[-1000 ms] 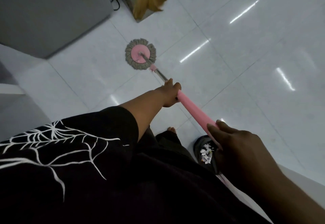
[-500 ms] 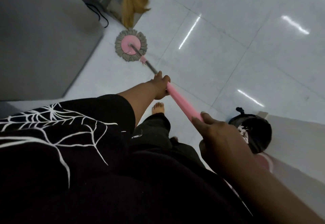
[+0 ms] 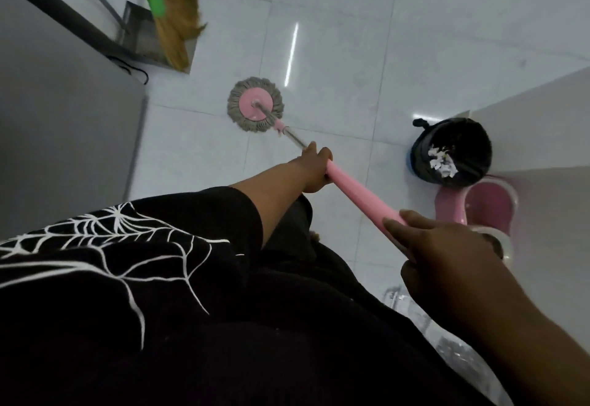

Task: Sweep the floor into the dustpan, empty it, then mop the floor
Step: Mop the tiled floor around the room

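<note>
Holding the mop with both hands, the person in a black shirt point(image 3: 127, 262) with a white web on it stands over the white tile floor point(image 3: 335, 54). Closest is the right hand point(image 3: 447, 255). Its fingers point(image 3: 396, 223) are curled tight round the top end of the pink mop handle point(image 3: 357, 196). Farther down, the left hand point(image 3: 314, 166) is wrapped round the handle too, just where the pink part ends and the thin metal rod starts.

Off to the right, a pink mop bucket point(image 3: 485, 211) sits by the wall. Just past it is a bin point(image 3: 453, 153) with a black bag, and white paper scraps point(image 3: 442, 161) lie inside, so the sweeping and emptying look done. Now it is mopping time.

The round mop head point(image 3: 255, 109) lies flat on the floor, out in front, between the grey cabinet point(image 3: 64, 118) and the bin.

Some things could go wrong. A black cord point(image 3: 137, 70) lies on the floor by the cabinet, near the mop head. A push that way could catch the cord and drag it. Past the cord, the broom point(image 3: 175, 22) rests on the metal dustpan point(image 3: 140, 32). A long push could bump them and knock the broom down. A wide swing to the right could hit the bin and spill the paper back out. The floor may also be slippery where it is wet.
</note>
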The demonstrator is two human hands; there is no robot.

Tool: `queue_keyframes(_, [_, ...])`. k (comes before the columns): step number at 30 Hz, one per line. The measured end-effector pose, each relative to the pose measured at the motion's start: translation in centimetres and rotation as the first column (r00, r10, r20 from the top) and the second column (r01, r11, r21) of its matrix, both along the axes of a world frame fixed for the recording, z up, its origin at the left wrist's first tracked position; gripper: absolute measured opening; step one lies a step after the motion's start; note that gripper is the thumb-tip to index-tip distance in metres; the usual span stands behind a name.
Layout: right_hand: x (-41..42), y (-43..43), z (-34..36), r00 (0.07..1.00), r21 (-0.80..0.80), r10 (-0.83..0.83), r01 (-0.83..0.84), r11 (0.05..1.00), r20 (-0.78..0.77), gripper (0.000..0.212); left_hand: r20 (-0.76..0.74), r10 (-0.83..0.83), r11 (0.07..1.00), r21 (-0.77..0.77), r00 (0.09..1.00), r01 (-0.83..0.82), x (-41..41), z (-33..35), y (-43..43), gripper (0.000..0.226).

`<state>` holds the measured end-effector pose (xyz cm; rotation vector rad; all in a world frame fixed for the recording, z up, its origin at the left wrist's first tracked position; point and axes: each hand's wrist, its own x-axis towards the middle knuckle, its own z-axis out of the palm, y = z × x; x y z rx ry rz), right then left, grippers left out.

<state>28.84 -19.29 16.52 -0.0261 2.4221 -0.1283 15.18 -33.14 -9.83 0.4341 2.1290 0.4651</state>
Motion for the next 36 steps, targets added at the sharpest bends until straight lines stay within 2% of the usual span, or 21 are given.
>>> queue_keyframes(3, [3.8,0.3,0.4,0.997,-0.016,-0.069,0.070,0.997,0.034,0.066,-0.005,-0.107,0.994,0.009,0.994,0.107,2.8,0.2,1.2,0.051])
queue_keyframes(8, [6.6,0.0,1.1,0.996,-0.033,0.040,-0.037,0.999,0.082,0.092,-0.025,-0.204,0.978,0.042,0.979,0.205,3.7,0.1,0.4,0.049])
queue_keyframes(13, [4.2,-2.8,0.8,0.997,-0.026,-0.007,0.005,1.000,-0.077,0.080,-0.076,-0.246,0.965,0.079,0.966,0.252,1.4,-0.2,-1.5,0.047])
queue_keyframes(22, [-5.6,-10.4,-0.7,0.994,-0.018,-0.103,0.103,0.995,-0.038,0.083,-0.093,-0.302,0.946,0.094,0.949,0.310,-9.3,-2.1,-6.8,0.046])
queue_keyframes(25, [-9.7,-12.3,-2.6,0.985,-0.054,-0.165,0.163,0.985,-0.044,0.075,-0.093,-0.303,0.952,0.019,0.948,0.306,-14.6,-3.0,-7.9,0.045])
queue_keyframes(29, [-14.3,-13.6,-5.4,0.964,-0.104,-0.205,0.189,0.976,-0.168,0.063,-0.136,-0.305,0.943,-0.181,0.942,0.279,-20.5,-3.5,-7.5,0.058])
queue_keyframes(32, [-14.7,-13.9,-6.4,0.956,-0.087,-0.198,0.183,0.979,-0.219,0.059,-0.146,-0.304,0.938,-0.220,0.941,0.269,-21.1,-3.1,-7.0,0.069])
queue_keyframes(36, [-10.5,-15.0,-6.0,0.954,-0.073,-0.225,0.214,0.974,-0.201,0.061,-0.116,-0.266,0.956,-0.156,0.957,0.247,-17.1,-3.0,-7.6,0.065])
